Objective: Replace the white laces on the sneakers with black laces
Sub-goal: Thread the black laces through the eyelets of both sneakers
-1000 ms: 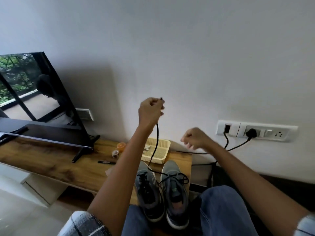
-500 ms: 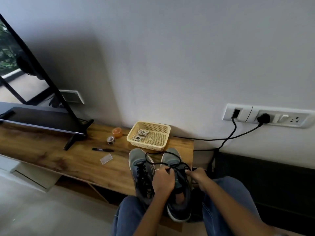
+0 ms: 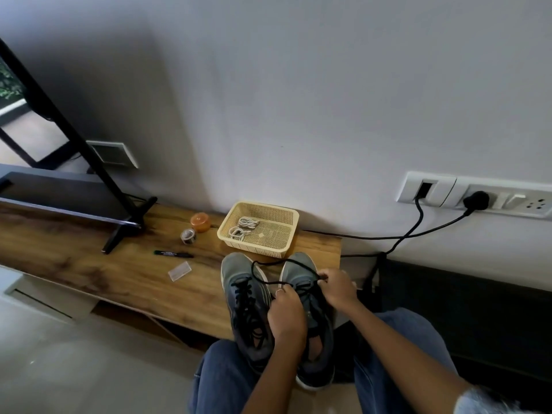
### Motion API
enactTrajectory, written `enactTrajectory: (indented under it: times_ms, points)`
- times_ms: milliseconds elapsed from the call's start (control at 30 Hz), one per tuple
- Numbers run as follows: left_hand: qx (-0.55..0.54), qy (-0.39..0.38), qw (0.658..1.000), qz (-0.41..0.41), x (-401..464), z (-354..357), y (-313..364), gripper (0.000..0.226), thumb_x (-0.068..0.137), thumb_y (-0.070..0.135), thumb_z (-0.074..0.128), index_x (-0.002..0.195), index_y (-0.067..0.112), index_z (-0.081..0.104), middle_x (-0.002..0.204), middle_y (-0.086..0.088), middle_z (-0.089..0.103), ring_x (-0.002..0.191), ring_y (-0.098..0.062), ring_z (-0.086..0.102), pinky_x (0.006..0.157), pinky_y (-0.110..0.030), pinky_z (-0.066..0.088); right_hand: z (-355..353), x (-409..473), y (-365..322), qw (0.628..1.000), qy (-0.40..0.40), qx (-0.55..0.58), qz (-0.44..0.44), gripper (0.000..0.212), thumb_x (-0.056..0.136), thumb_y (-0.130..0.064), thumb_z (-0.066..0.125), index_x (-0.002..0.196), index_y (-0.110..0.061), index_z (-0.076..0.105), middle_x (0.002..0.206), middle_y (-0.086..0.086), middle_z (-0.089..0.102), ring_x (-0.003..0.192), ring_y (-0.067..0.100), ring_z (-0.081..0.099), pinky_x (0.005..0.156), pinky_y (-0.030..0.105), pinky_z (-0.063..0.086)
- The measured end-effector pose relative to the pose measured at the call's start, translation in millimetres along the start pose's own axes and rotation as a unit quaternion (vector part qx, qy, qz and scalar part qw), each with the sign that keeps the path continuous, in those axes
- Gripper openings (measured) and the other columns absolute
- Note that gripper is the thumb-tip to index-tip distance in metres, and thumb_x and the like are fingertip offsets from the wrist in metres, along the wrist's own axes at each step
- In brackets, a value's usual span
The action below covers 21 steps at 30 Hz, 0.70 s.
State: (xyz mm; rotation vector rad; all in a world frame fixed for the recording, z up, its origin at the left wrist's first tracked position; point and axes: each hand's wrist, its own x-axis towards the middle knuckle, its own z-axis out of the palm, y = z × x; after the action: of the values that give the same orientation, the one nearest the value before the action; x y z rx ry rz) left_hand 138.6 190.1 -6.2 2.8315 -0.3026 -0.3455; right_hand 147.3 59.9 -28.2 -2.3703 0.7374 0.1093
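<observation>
Before the basket (image 3: 258, 230): sneakers (image 3: 248, 303), toes near it.
Your left hand (image 3: 287, 312): fingers curled on black lace (image 3: 270, 264).
Your right hand (image 3: 338, 287): pinched same lace.
Basket held: white laces (image 3: 242, 227).
Marker (image 3: 173, 254) left of basket: writing unreadable.

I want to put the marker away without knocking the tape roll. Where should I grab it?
Pinch the black marker at mid-barrel from above, fingers on its near and far sides. It lies flat, running left to right on the wooden table, clear of the tape roll behind it.
</observation>
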Motion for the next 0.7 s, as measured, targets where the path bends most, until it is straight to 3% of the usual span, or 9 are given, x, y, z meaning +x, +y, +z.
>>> enactTrajectory:
  times_ms: [100, 200, 267, 400, 533, 700]
  points:
    - [-0.002, 0.02, 1.0, -0.002, -1, 2, -2, 0.023, 0.1, 0.011, 0.038, 0.123, 0.008, 0.041, 0.117, -0.007, 0.06, 0.1, -0.019, 0.065, 0.072, -0.026, 0.051, 3, 4, 4, 1.0, 0.02, 0.025, 0.001, 0.015, 0.089, -0.021, 0.065, 0.103, -0.015, 0.069, 0.104, 0.004, 0.069, 0.104, 0.024, 0.06, 0.09, 0.036, 0.044]
    - [-0.017, 0.035, 0.999, -0.014, 0, 4, -3, 0.028, 0.099, 0.01, 0.039, 0.127, 0.008, 0.034, 0.113, -0.007, 0.063, 0.095, -0.019, 0.067, 0.067, -0.025, 0.051, -1, 5, 10, 0.998, -0.003, 0.063, 0.015, 0.004, 0.085, -0.011, 0.069, 0.085, -0.013, 0.065, 0.093, 0.007, 0.069, 0.086, 0.02, 0.063, 0.071, 0.026, 0.046]
    - [-0.017, 0.041, 0.999, -0.015, 0, 5, -3, 0.03, 0.099, 0.01, 0.039, 0.128, 0.009, 0.032, 0.112, -0.007, 0.063, 0.093, -0.019, 0.068, 0.067, -0.025, 0.051, -4, 5, 15, 0.999, -0.014, 0.042, 0.0, 0.022, 0.086, -0.009, 0.067, 0.07, -0.018, 0.055, 0.085, 0.005, 0.065, 0.084, 0.019, 0.063, 0.065, 0.025, 0.041]
    - [-0.017, 0.044, 0.999, -0.012, 0, 6, -2, 0.035, 0.098, 0.009, 0.041, 0.132, 0.008, 0.03, 0.111, -0.007, 0.064, 0.093, -0.019, 0.068, 0.068, -0.027, 0.053, -8, 3, 16, 0.999, -0.029, 0.012, -0.031, 0.024, 0.086, -0.017, 0.069, 0.069, -0.017, 0.052, 0.074, -0.001, 0.055, 0.072, 0.015, 0.053, 0.058, 0.026, 0.035]
    - [-0.02, 0.038, 0.999, -0.02, 0, 5, -3, 0.042, 0.097, 0.012, 0.046, 0.135, 0.007, 0.028, 0.115, -0.007, 0.063, 0.095, -0.019, 0.067, 0.069, -0.026, 0.052, -5, 0, 13, 0.998, -0.014, 0.045, -0.044, 0.028, 0.088, -0.011, 0.063, 0.065, -0.016, 0.048, 0.068, 0.0, 0.053, 0.066, 0.015, 0.05, 0.051, 0.019, 0.033]
    - [-0.032, 0.02, 0.999, -0.034, -1, 2, -3, 0.044, 0.095, 0.013, 0.051, 0.132, 0.008, 0.028, 0.116, -0.007, 0.062, 0.098, -0.02, 0.066, 0.07, -0.026, 0.051, -3, -6, 13, 0.984, 0.022, 0.17, 0.047, 0.03, 0.083, -0.004, 0.062, 0.058, -0.012, 0.047, 0.059, 0.002, 0.05, 0.056, 0.013, 0.046, 0.052, 0.025, 0.035]
